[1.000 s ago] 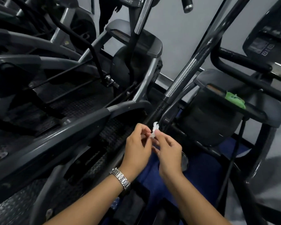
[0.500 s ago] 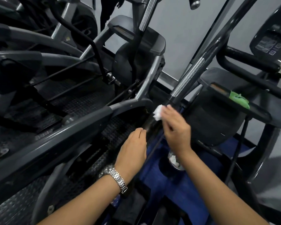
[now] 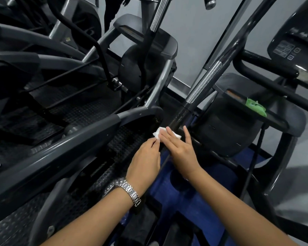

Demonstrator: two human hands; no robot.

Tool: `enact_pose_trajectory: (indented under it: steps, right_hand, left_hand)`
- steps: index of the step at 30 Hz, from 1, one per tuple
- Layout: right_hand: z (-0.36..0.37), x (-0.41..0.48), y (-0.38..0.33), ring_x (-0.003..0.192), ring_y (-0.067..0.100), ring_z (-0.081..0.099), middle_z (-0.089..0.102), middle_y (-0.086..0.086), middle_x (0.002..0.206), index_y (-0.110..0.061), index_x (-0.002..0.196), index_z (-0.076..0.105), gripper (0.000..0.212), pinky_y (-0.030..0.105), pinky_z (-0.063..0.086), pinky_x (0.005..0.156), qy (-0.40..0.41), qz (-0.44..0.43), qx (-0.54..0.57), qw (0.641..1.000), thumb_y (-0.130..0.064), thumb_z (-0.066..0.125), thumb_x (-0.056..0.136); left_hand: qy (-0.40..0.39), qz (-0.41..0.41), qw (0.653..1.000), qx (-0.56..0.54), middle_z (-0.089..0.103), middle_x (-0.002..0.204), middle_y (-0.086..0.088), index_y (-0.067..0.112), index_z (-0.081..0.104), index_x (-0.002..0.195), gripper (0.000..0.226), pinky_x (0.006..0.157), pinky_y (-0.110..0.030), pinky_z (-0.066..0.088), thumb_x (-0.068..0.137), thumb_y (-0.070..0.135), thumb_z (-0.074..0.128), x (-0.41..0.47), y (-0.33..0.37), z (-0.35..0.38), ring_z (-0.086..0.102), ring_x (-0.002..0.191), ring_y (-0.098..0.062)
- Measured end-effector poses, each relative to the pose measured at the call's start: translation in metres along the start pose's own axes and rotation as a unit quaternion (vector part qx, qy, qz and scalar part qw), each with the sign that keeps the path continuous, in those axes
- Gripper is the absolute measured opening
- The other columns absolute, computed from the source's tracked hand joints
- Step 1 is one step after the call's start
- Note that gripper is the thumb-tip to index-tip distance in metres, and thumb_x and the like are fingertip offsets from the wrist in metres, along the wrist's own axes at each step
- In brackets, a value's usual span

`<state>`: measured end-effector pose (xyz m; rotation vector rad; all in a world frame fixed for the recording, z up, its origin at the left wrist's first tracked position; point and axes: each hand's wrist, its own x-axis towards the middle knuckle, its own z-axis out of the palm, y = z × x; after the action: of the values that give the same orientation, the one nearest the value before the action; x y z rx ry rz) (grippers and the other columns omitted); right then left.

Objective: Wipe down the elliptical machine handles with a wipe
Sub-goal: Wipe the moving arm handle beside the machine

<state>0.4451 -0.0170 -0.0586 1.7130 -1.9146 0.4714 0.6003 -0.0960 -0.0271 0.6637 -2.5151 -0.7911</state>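
1. Head view gives me the right hand point(image 3: 180, 148) laid flat with its fingers straight, pressing the white wipe point(image 3: 158, 133) against the lower black stretch of the elliptical's moving handle point(image 3: 180, 116).
2. I have the left hand point(image 3: 144, 157) pinching the wipe's near corner between thumb and forefinger. I read that as steadying or spreading the sheet, not rubbing.
3. The wipe sits low on the handle, below the chrome grip section point(image 3: 203, 82), and the right fingers partly cover it.
4. My judgement on progress: barely begun. The wipe is on the bar, but I can make out no wet streak anywhere, and the chrome section and the tube above it have nothing on them.
5. What I reckon is left: draw the wipe up this handle, then do the fixed handlebar point(image 3: 267, 66) beside the console point(image 3: 295, 45). I can't pick out the opposite moving handle.
6. A green cloth point(image 3: 256, 107) lies on the ledge to the right, well apart from both hands.
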Motion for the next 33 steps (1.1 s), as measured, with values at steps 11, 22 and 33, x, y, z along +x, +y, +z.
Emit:
enact_pose_trajectory:
  steps: [11, 22, 33]
  right_hand:
    - [-0.004, 0.003, 0.012, 0.129, 0.018, 0.048, 0.058, 0.000, 0.133, -0.012, 0.124, 0.062, 0.043, 0.060, 0.017, 0.113, -0.013, -0.011, -0.033, 0.999, -0.005, 0.026, 0.101]
    - [-0.009, 0.006, 0.017, 0.127, 0.016, 0.049, 0.061, -0.002, 0.129, -0.013, 0.119, 0.066, 0.051, 0.062, 0.019, 0.110, -0.009, -0.013, -0.046, 0.999, -0.010, 0.017, 0.104]
    - [-0.011, 0.015, 0.023, 0.126, 0.018, 0.052, 0.061, -0.001, 0.129, -0.012, 0.119, 0.066, 0.042, 0.058, 0.021, 0.111, -0.007, -0.033, -0.063, 0.997, -0.003, 0.029, 0.100]
  left_hand:
    - [0.001, -0.008, 1.000, -0.001, 0.048, 0.136, -0.002, 0.009, 0.048, 0.134, 0.041, 0.100, -0.024, 0.041, 0.093, 0.013, 0.051, 0.000, 0.001, 0.000, 0.049, 0.123, -0.016]
    - [-0.004, -0.012, 1.000, 0.005, 0.044, 0.141, -0.003, 0.009, 0.044, 0.138, 0.043, 0.103, -0.022, 0.038, 0.096, 0.014, 0.047, 0.000, 0.001, 0.001, 0.045, 0.127, -0.014]
    - [-0.009, -0.016, 1.000, 0.011, 0.041, 0.144, -0.004, 0.008, 0.041, 0.140, 0.045, 0.107, -0.023, 0.036, 0.096, 0.016, 0.046, 0.000, 0.000, 0.003, 0.042, 0.131, -0.015]
